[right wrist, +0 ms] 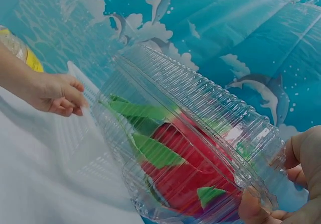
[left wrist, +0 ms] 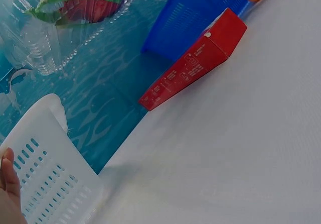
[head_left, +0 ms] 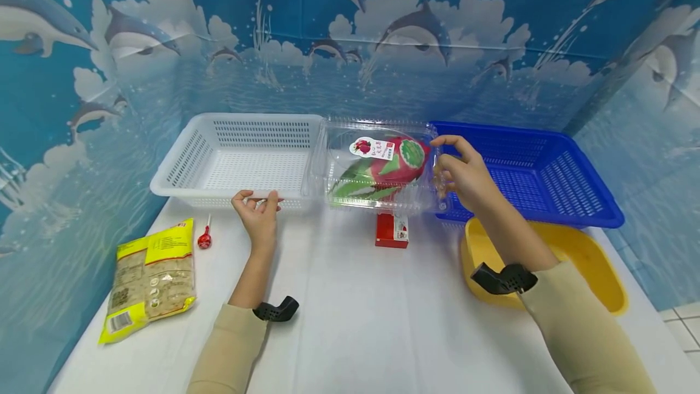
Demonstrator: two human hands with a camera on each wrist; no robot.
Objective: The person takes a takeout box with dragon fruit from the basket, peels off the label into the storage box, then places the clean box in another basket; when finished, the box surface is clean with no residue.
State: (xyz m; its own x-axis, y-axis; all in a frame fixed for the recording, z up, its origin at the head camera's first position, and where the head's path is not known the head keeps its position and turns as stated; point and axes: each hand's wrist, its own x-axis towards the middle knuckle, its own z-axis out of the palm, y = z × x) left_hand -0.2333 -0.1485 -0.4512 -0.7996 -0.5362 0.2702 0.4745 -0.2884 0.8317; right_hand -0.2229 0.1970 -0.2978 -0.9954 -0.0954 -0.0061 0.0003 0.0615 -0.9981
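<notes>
A clear plastic clamshell box point(head_left: 407, 202) with a dragon fruit point(head_left: 355, 184) inside is held up by my right hand point(head_left: 465, 172). The thumb and fingers pinch its right end, as the right wrist view also shows at the box wall point(right wrist: 150, 66). A white label sits on the lid. My left hand point(head_left: 258, 217) grips the front rim of a white slotted basket point(head_left: 246, 166), thumb and fingers at the edge. The left end of the box overlaps the basket's right end in the head view. The basket has nothing in it.
Below the box stands a red carton point(head_left: 385, 233). A blue basket point(head_left: 547, 166) and a yellow tub point(head_left: 607, 272) are at the right. On the left lie a yellow-labelled bag point(head_left: 153, 278) and a red lollipop point(head_left: 205, 239). A dolphin-print curtain point(head_left: 328, 84) hangs behind.
</notes>
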